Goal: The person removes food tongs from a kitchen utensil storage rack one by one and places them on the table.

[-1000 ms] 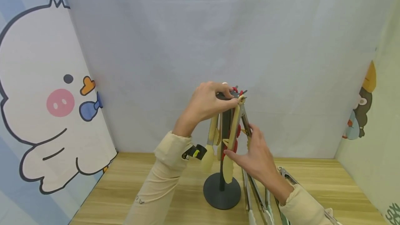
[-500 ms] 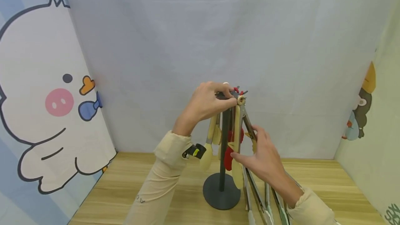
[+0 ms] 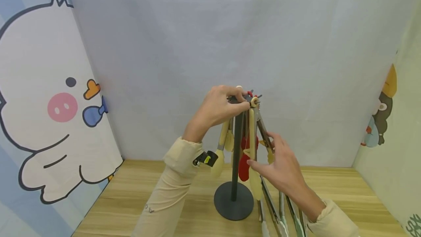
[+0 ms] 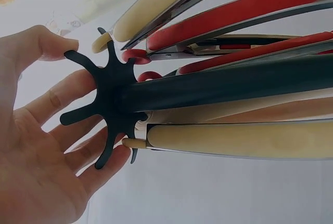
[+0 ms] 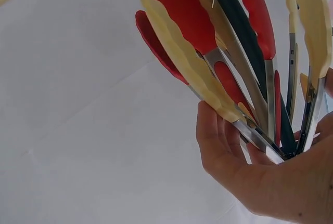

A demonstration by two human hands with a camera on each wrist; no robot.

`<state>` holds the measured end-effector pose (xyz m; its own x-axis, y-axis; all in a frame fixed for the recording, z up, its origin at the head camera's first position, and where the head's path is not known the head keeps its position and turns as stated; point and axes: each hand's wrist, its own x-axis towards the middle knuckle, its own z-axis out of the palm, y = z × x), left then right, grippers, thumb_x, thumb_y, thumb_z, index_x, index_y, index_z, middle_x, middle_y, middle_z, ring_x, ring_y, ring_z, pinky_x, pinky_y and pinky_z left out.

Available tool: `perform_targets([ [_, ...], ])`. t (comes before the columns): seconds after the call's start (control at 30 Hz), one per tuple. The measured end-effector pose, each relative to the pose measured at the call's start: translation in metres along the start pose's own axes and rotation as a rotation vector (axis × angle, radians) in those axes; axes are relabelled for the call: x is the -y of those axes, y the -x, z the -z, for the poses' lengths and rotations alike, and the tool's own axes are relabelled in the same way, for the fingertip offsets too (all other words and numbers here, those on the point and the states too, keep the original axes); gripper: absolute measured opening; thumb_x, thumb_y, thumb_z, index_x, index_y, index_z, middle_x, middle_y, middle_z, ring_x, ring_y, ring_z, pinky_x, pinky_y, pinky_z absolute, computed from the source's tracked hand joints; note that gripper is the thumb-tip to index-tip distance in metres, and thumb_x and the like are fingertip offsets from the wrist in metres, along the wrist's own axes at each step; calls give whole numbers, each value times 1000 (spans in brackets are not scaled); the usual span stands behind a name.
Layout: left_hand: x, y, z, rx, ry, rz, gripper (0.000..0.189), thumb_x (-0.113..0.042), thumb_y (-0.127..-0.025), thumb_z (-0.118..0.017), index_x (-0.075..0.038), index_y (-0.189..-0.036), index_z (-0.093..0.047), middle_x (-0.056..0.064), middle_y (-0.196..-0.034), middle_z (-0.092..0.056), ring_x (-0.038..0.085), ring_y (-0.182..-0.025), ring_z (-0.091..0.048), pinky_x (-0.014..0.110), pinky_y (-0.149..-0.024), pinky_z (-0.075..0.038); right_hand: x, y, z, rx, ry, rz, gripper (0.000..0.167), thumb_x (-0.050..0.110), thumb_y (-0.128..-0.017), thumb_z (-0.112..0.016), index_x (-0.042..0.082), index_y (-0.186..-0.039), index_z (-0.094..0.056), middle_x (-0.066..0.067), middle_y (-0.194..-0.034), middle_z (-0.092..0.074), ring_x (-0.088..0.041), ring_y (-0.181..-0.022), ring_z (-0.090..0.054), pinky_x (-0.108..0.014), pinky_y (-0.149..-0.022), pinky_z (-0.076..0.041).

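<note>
A black hanging stand (image 3: pixel 233 201) carries several tongs on its top hooks. My left hand (image 3: pixel 218 106) holds the star-shaped hook top (image 4: pixel 110 86), its thumb touching one hook tip in the left wrist view. Right beside that thumb, the ring of a pair of pale yellow tongs (image 3: pixel 253 131) sits on a hook. Lower down, my right hand (image 3: pixel 279 164) holds these tongs with their arms spread, thumb by the near arm and fingers by the far one. Red tongs (image 3: pixel 243 165) hang just behind, and further yellow tongs (image 3: pixel 218 160) hang to the left.
On the wooden table (image 3: pixel 158 193), several metal-armed tongs (image 3: pixel 271 207) with pale and green tips lie right of the stand's base, partly under my right forearm. A grey cloth backdrop (image 3: pixel 210 39) rises behind. Cartoon-printed panels (image 3: pixel 36 68) flank both sides.
The lower ends of the yellow tongs have swung to the right, and my right hand has moved right with them, uncovering more of the red tongs. My left hand stays at the hook top.
</note>
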<state>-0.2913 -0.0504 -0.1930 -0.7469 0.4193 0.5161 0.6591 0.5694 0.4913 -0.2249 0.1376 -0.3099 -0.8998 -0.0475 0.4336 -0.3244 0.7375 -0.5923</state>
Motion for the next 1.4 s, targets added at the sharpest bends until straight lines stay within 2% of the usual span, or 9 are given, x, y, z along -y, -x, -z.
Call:
perform_targets([
  [0.3, 0, 0, -1, -7, 11, 12, 21, -26, -82, -60, -13, -88, -74, -3, -119, -64, 15, -116, -54, 30, -79, -47, -1, 3, 7, -32, 21, 47, 78, 38, -74, -78, 10, -137, -42, -13, -104, -55, -27, -86, -54, -42, -66, -45],
  [0.5, 2, 1, -2, -17, 54, 27, 21, -28, -83, -62, -13, -90, -74, -1, -119, -63, 14, -105, -59, 29, -79, -48, -1, 7, 12, -43, 18, 51, 74, 36, -73, -79, 13, -135, -46, -9, -97, -57, -24, -83, -53, -36, -63, -42],
  [0.77, 4, 1, -2, -28, 36, 6, 23, -33, -85, -66, -12, -89, -74, 6, -126, -60, 16, -101, -61, 28, -74, -49, 1, 9, 20, -47, 16, 56, 79, 36, -72, -81, 11, -137, -45, -10, -99, -57, -25, -85, -53, -36, -63, -42],
  [1.03, 4, -2, -3, -29, 12, -8, 18, -28, -84, -63, -12, -87, -72, 5, -125, -61, 16, -103, -61, 28, -73, -48, 0, 12, 30, -47, 18, 64, 79, 35, -72, -81, 12, -138, -44, -11, -100, -58, -26, -87, -55, -36, -64, -43],
  [1.4, 5, -1, -4, -51, 32, 0, 16, -26, -84, -62, -13, -85, -71, 3, -115, -65, 14, -97, -61, 28, -73, -48, -10, 14, 42, -40, 21, 89, 80, 32, -72, -81, 13, -140, -44, -11, -99, -59, -26, -85, -56, -35, -63, -44],
])
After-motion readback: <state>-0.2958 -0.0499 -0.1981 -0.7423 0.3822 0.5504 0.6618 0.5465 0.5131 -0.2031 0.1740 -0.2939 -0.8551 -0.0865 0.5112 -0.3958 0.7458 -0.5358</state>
